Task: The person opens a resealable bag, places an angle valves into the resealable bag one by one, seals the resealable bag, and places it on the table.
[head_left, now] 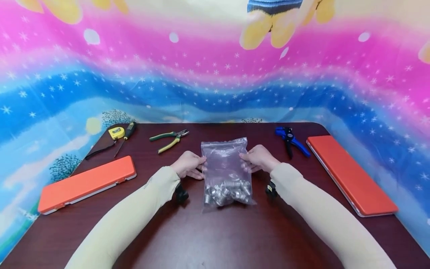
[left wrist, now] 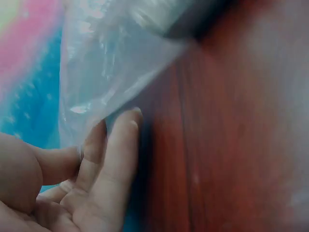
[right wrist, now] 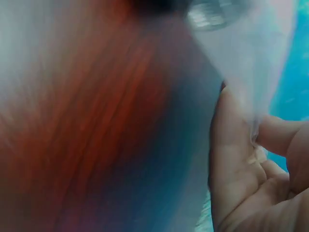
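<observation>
A clear zip-lock bag (head_left: 226, 160) is held up over the middle of the table, its zip edge at the top. Shiny metal fittings (head_left: 226, 192) lie heaped in its lower part; their exact kind is hard to tell. My left hand (head_left: 190, 164) pinches the bag's left edge between thumb and fingers, and in the left wrist view the thumb presses the plastic (left wrist: 111, 63) against the fingers. On the opposite edge my right hand (head_left: 259, 158) pinches the bag likewise, with the fingers (right wrist: 231, 140) behind the film in the right wrist view.
Green-and-yellow pliers (head_left: 171, 140), a yellow tape measure (head_left: 116, 132) and a screwdriver (head_left: 129, 131) lie at the back left. Blue wire strippers (head_left: 291, 141) lie at the back right. Orange cases rest at the left (head_left: 87, 183) and right (head_left: 351, 173). A patterned cloth (head_left: 215, 74) hangs behind the table.
</observation>
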Demonstrator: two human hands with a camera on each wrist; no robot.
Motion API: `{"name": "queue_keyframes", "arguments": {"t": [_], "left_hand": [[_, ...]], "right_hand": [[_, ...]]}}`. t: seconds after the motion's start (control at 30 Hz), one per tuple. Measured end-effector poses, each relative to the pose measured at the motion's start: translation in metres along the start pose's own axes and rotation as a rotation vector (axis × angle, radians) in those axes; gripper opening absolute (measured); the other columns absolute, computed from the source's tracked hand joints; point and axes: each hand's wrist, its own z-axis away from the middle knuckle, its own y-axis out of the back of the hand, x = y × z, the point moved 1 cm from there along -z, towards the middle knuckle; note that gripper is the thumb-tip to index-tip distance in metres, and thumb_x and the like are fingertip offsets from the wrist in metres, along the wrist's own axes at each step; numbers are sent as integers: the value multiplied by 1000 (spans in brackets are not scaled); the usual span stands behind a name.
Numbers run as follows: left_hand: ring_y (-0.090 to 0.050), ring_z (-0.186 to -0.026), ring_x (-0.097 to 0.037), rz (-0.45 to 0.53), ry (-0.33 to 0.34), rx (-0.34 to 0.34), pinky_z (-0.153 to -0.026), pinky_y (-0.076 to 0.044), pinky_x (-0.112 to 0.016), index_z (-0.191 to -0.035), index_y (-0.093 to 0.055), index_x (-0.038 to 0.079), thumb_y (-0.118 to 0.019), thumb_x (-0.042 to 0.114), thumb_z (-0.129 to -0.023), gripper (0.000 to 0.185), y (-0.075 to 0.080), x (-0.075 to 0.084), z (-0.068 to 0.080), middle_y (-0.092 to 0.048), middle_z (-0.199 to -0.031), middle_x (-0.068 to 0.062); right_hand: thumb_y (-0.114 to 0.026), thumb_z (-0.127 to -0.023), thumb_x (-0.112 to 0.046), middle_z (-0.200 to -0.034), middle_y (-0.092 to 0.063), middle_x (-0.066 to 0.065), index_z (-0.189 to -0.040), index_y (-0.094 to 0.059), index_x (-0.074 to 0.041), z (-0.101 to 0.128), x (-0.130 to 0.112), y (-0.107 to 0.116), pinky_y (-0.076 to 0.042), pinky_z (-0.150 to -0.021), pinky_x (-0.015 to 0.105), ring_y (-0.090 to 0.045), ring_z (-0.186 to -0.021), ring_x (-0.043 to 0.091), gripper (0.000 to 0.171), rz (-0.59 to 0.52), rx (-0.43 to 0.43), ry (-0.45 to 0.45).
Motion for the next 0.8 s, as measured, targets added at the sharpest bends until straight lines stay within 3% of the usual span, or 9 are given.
{"name": "queue_keyframes", "arguments": {"t": [0.1,0.17,0.33,0.57,0.67,0.8], "left_hand": [[-66,-54,-22,-2,59,21,-55,-57,-32,-101,-63,-7,-52,18,-104,27,0,4,-16,-65,-73,-12],[-66,-53,-22,-22,87,33,-55,-57,-32,-103,-62,-7,-53,17,-103,25,0,8,-23,-66,-72,-14],[-65,-54,-21,-98,94,71,-55,-57,-33,-113,-62,-5,-57,15,-101,24,2,17,-34,-68,-75,-16],[-64,-52,-20,-73,58,149,-53,-56,-32,-111,-63,-8,-57,14,-102,24,6,14,-37,-66,-72,-14],[-65,-54,-20,-70,51,138,-55,-57,-32,-114,-61,-7,-56,16,-102,27,6,13,-36,-67,-75,-14],[-68,-60,-22,-139,38,109,-59,-58,-34,-124,-58,-6,-55,22,-103,35,9,16,-30,-71,-87,-17]], "right_hand": [[-63,-99,-20,-70,-68,11,-92,-70,4,-17,0,0,-58,-60,35,-66,-56,17,26,85,9,-63],[-63,-99,-21,-67,-66,11,-87,-69,1,-25,-2,1,-58,-58,36,-65,-56,19,26,198,32,-86],[-65,-94,-20,-65,-66,12,-78,-69,0,-38,-8,4,-57,-54,37,-67,-56,23,25,433,115,-99],[-66,-97,-28,-65,-68,10,-78,-71,-2,-49,-6,0,-56,-52,34,-67,-54,20,33,482,218,-47],[-64,-98,-30,-66,-68,10,-77,-71,-4,-49,-4,-1,-56,-52,33,-67,-55,20,35,481,230,-42],[-63,-97,-38,-64,-67,10,-75,-68,-3,-39,-8,4,-56,-54,35,-67,-57,21,42,532,203,-11]]}}
